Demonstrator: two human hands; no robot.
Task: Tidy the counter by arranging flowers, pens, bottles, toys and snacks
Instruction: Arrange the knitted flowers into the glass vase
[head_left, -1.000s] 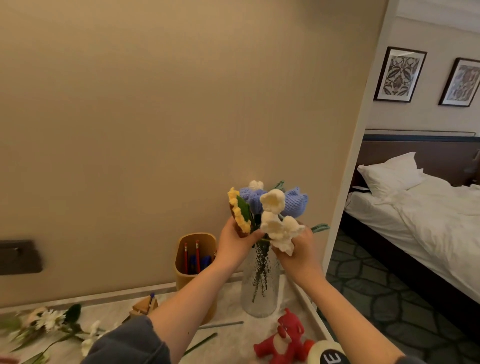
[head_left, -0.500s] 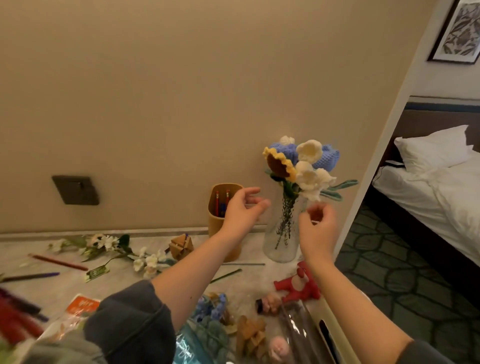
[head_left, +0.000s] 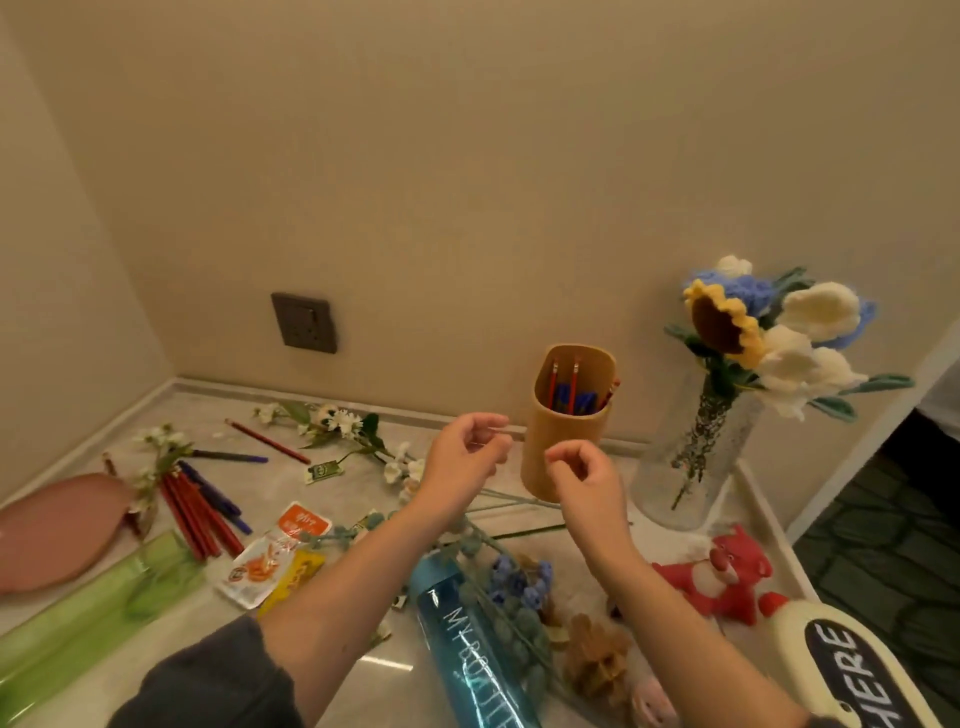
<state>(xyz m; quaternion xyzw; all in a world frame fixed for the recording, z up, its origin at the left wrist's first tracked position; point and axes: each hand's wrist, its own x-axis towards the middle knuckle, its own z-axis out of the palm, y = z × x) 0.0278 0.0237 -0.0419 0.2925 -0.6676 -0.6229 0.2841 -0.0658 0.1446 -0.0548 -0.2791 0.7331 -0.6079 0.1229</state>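
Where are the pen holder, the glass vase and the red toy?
Pen holder (head_left: 571, 423), head view, front wall.
Glass vase (head_left: 727, 457), head view, clear body.
Red toy (head_left: 740, 558), head view, its head.

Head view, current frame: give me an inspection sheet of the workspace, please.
surface: marble-look counter, crowded.
job's things: crochet flowers upright in glass vase; pen holder with some pens in it; loose pens, white flower sprays, snack packets, blue bottle and red toy lying about.
clutter: pink plate and green translucent container at left.
grips: left hand and right hand above the counter, fingers loosely curled, holding nothing.
cables: nothing seen.
surroundings: beige wall with socket; patterned carpet at right.
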